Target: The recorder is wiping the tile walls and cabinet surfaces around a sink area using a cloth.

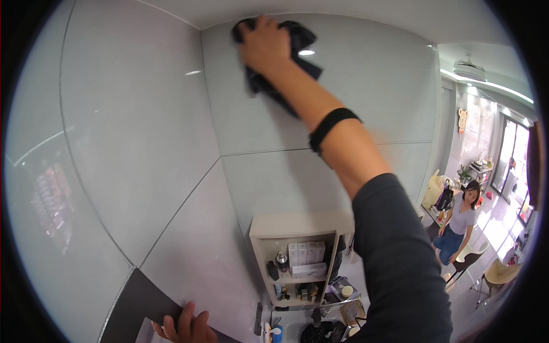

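High on the grey tiled wall [369, 85], my right hand [266, 45] presses a dark cloth [302, 36] flat close to the ceiling line. The cloth hangs in folds around the hand and is slightly blurred. A black band [334, 126] circles the right forearm, below a dark sleeve. At the bottom left, the fingers of my left hand [188, 323] show apart beside a dark grey panel [137, 296]. Its palm is cut off by the picture's lower rim, and I see nothing held in it.
Below stands an open shelf unit [296, 225] with white boxes [306, 253] and bottles. A blue-and-white bottle [276, 332] and a black bag-like item [321, 332] lie lower. At right, a person [461, 218] stands near chairs [499, 272] and a cluttered table.
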`<state>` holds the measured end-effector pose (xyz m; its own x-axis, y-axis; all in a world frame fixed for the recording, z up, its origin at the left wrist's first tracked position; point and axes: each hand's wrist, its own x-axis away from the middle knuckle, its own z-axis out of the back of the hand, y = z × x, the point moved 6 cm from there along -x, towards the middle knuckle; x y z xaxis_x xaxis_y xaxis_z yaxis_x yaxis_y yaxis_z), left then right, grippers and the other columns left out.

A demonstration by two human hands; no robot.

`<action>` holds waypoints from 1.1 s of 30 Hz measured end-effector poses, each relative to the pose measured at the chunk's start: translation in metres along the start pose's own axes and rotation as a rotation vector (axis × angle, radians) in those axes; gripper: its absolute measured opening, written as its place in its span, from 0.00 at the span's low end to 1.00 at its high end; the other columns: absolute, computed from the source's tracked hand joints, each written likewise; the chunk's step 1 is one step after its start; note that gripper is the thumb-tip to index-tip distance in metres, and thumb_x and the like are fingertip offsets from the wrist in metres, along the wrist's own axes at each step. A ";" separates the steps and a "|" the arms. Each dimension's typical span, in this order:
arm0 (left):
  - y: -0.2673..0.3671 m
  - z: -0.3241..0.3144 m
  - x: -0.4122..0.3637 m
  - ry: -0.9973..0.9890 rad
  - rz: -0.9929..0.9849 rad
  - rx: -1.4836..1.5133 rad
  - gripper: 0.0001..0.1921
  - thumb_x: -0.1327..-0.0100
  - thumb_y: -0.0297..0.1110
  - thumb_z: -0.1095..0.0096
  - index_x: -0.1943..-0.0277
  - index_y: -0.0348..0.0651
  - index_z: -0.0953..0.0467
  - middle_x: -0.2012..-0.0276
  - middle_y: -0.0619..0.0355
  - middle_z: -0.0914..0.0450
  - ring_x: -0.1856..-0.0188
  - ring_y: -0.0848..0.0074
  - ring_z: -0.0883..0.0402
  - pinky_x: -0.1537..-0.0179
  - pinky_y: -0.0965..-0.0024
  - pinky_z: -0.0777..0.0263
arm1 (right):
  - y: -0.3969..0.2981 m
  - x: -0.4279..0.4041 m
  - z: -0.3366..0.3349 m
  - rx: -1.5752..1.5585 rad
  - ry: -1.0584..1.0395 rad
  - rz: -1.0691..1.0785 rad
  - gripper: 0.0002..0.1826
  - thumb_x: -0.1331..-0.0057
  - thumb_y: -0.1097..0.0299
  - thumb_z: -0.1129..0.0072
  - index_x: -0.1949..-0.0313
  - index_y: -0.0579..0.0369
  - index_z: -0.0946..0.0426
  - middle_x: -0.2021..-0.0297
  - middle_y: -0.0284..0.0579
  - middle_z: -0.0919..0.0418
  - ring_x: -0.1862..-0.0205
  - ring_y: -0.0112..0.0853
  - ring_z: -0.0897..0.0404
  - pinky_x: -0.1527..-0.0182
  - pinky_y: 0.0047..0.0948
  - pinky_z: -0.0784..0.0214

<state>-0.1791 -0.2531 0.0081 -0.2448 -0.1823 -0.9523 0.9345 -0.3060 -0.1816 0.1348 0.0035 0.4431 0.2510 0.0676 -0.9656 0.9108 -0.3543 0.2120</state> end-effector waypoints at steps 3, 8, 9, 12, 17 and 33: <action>-0.004 -0.005 0.002 -0.024 -0.021 -0.006 0.11 0.31 0.31 0.43 0.62 0.59 0.14 0.46 0.65 0.14 0.35 0.56 0.35 0.32 0.41 0.48 | -0.010 -0.005 -0.001 -0.050 -0.082 0.012 0.27 0.37 0.53 0.41 0.38 0.43 0.23 0.47 0.60 0.23 0.49 0.51 0.18 0.50 0.50 0.22; -0.003 -0.003 0.002 -0.037 -0.019 -0.008 0.12 0.32 0.31 0.45 0.62 0.59 0.14 0.47 0.66 0.14 0.35 0.56 0.36 0.32 0.41 0.49 | 0.061 -0.003 0.015 -0.015 -0.147 -0.023 0.29 0.35 0.54 0.44 0.35 0.46 0.25 0.51 0.62 0.19 0.58 0.50 0.14 0.58 0.49 0.20; -0.002 -0.001 -0.001 -0.034 0.003 0.016 0.12 0.31 0.31 0.45 0.62 0.59 0.14 0.47 0.66 0.14 0.35 0.56 0.36 0.31 0.42 0.49 | 0.071 0.002 0.019 -0.012 -0.124 -0.040 0.29 0.35 0.54 0.44 0.35 0.46 0.25 0.51 0.62 0.19 0.59 0.49 0.14 0.59 0.49 0.20; 0.001 -0.001 -0.003 -0.025 0.019 0.030 0.12 0.31 0.32 0.46 0.62 0.60 0.14 0.47 0.66 0.14 0.34 0.56 0.36 0.31 0.42 0.50 | 0.070 0.006 0.014 0.033 -0.071 -0.050 0.30 0.36 0.55 0.42 0.36 0.52 0.24 0.52 0.61 0.20 0.57 0.50 0.16 0.60 0.49 0.22; 0.001 -0.002 0.000 -0.025 -0.012 0.015 0.12 0.29 0.32 0.46 0.62 0.60 0.14 0.47 0.67 0.14 0.32 0.56 0.37 0.30 0.41 0.51 | 0.046 -0.002 -0.003 0.034 -0.049 -0.134 0.30 0.36 0.54 0.42 0.37 0.56 0.23 0.50 0.60 0.21 0.52 0.51 0.18 0.57 0.48 0.25; -0.009 -0.022 0.026 -0.021 -0.001 0.032 0.09 0.36 0.28 0.42 0.70 0.52 0.17 0.47 0.63 0.15 0.22 0.60 0.46 0.25 0.32 0.58 | 0.158 0.050 0.081 -0.285 0.093 -0.441 0.17 0.35 0.54 0.35 0.49 0.40 0.12 0.47 0.53 0.21 0.44 0.51 0.21 0.47 0.50 0.25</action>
<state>-0.1881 -0.2341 -0.0204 -0.2519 -0.2015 -0.9466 0.9254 -0.3362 -0.1747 0.2643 -0.1248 0.4157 -0.1601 0.2400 -0.9575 0.9860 -0.0069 -0.1666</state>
